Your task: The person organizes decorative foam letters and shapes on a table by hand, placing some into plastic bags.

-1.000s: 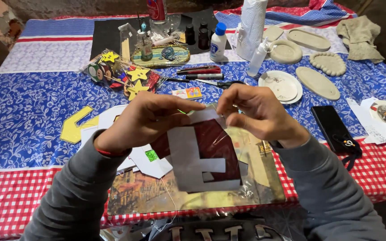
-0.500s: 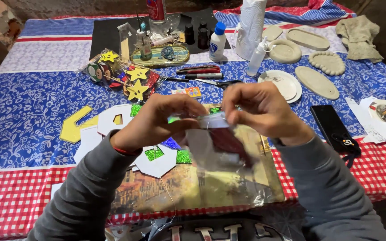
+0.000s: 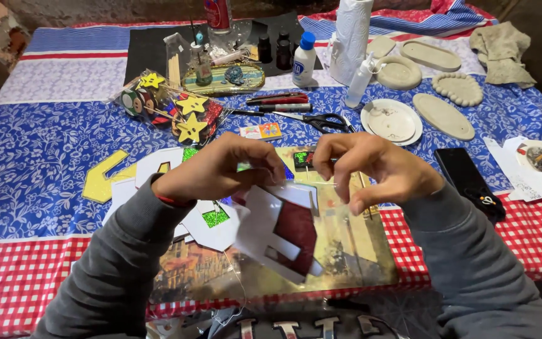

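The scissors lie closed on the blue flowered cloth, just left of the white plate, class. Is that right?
Not quite. The head view shows the scissors lying open, blades spread, not closed. The rest holds: they rest on the blue flowered cloth, just left of the white plate.

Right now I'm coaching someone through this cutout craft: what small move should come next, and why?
Probably level the white and dark red cutout flat over the picture mat. The left hand pinches its top edge while the right hand is beside that edge, and the piece hangs tilted, so its face is hard to work on.
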